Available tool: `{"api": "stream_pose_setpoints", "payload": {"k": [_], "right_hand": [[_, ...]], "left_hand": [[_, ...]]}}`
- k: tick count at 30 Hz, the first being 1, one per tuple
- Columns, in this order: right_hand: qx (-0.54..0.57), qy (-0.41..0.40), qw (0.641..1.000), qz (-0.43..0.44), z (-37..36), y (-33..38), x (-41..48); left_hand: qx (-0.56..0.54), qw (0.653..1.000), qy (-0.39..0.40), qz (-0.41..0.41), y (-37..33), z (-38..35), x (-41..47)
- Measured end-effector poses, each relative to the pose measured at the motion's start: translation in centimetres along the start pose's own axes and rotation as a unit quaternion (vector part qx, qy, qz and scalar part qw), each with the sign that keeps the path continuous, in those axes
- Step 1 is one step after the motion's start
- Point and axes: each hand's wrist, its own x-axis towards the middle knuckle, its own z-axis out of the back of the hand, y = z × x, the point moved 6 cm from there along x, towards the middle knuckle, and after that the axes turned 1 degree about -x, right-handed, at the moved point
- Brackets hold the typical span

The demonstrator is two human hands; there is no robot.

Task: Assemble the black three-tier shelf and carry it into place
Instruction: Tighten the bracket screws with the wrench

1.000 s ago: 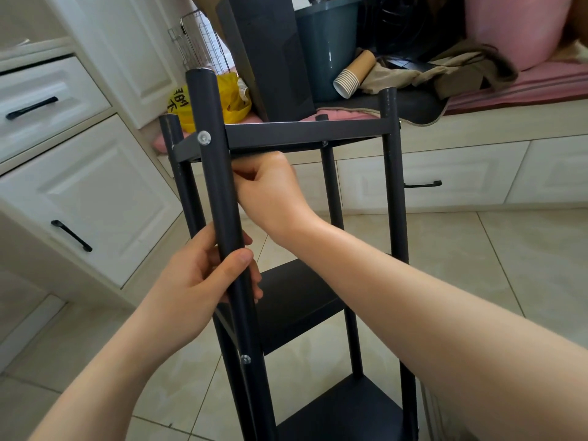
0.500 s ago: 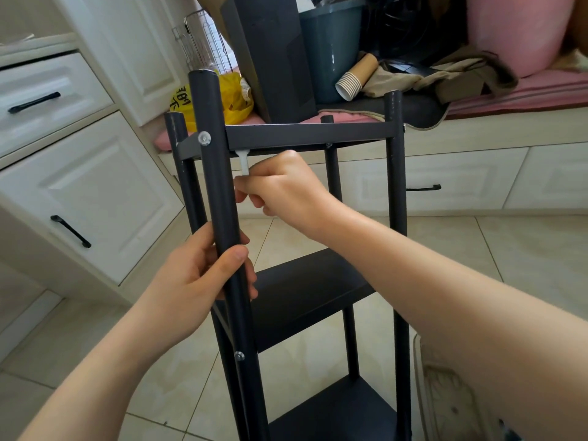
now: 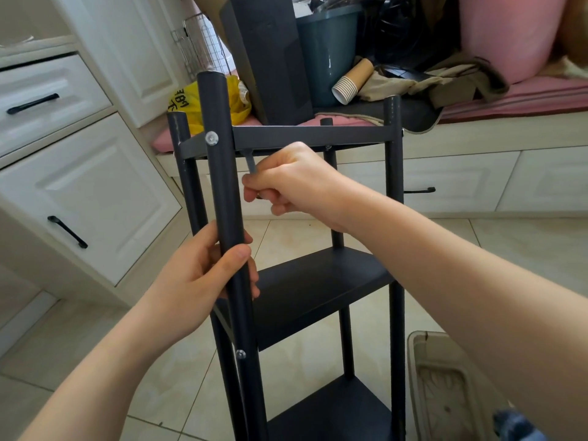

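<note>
The black three-tier shelf stands upright on the tiled floor right in front of me, its four round posts joined by three flat tiers. My left hand grips the near-left post a little above the middle tier. My right hand is just under the top tier's front rail and holds a small grey hex key whose upper end reaches up to the underside of that tier near the near-left post. A silver screw head shows on that post at top-tier height, another lower down.
White cabinet drawers with black handles stand close on the left. A window bench behind carries a yellow bag, a dark panel, a teal bin, paper cups and pink cushions. A beige tray lies at lower right.
My right hand has come down from under the top tier's corner, and the grey hex key now shows above its fingers. The left hand keeps its hold on the post.
</note>
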Motion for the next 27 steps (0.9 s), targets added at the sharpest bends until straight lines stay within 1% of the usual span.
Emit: {"api": "stream_pose_setpoints", "payload": {"k": [6, 11, 14, 19, 27], "right_hand": [[-0.045, -0.013, 0.999, 0.023, 0.0, 0.3, 0.1], [-0.084, -0.032, 0.995, 0.05, 0.2, 0.6, 0.0], [-0.098, -0.068, 0.99, 0.076, -0.1, 0.4, 0.0], [-0.071, -0.144, 0.977, 0.137, -0.9, 0.4, -0.5], [-0.025, -0.238, 0.953, 0.185, -1.9, -0.1, -0.5]], "left_hand": [[0.008, 1.0, -0.027, 0.004, 0.2, 0.3, 0.3], [0.003, 1.0, -0.025, 0.007, 0.2, 0.4, 0.3], [0.001, 1.0, -0.022, 0.007, 0.2, 0.4, 0.2], [-0.005, 1.0, -0.019, 0.006, 0.2, 0.3, 0.1], [0.001, 1.0, -0.011, -0.013, 0.1, 0.2, 0.1]]}}
